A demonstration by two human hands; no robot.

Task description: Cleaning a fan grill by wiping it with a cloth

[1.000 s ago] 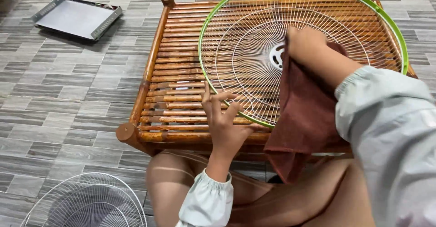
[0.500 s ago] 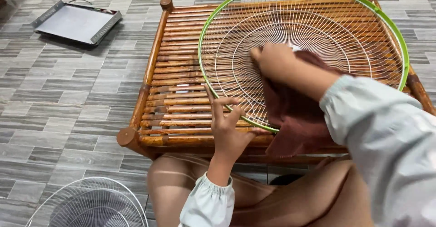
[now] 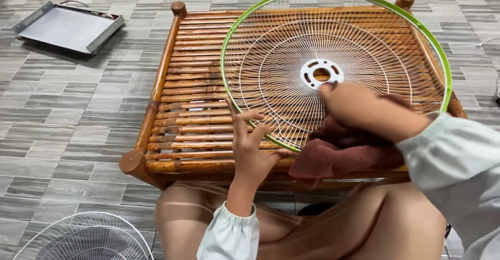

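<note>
The fan grille [image 3: 333, 67] with the green rim is lying flat on the low bamboo table [image 3: 182, 83]. The left hand [image 3: 253, 148] is resting open-fingered on its near edge, while the right hand [image 3: 364, 109] is pressing a brown cloth [image 3: 338, 153] onto the wires, fingers closed over the cloth

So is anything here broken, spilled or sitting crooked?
Nothing looks damaged or spilled. The fan grille overhangs the bamboo table at the far edge, steadied by the left hand; the right hand presses a brown cloth on it.

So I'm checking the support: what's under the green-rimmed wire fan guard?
The slatted bamboo table shows through the green-rimmed wire fan guard. Its near right part is covered by the brown cloth and right hand.
</note>
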